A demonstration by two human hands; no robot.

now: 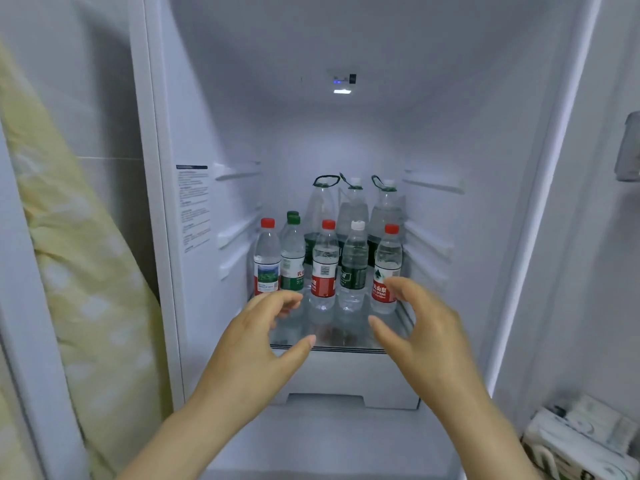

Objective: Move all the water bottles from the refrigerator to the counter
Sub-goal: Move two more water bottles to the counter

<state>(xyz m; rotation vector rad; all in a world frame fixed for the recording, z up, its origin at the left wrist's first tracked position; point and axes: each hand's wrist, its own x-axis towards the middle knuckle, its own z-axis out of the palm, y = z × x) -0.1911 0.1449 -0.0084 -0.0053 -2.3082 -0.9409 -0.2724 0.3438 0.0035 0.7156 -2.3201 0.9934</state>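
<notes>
Hovering before the water bottles (325, 268), left hand (256, 344) and right hand (426, 327) show an empty, half-open grip (rear labels (309, 249) part-hidden).

A white refrigerator (485, 168) stands open. On its glass shelf (346, 347) stand six small clear plastic water bottles (325, 268) with red, green or white caps, and behind them three tall clear plastic bottles (354, 209). The left hand (256, 344) and right hand (426, 327) hover before the shelf, fingers loosely spread, holding nothing.

Front strip of glass shelf (346, 341) bare; close-packed front-row bottles (324, 268) block tall bottles (353, 206) behind; open air above caps.
</notes>
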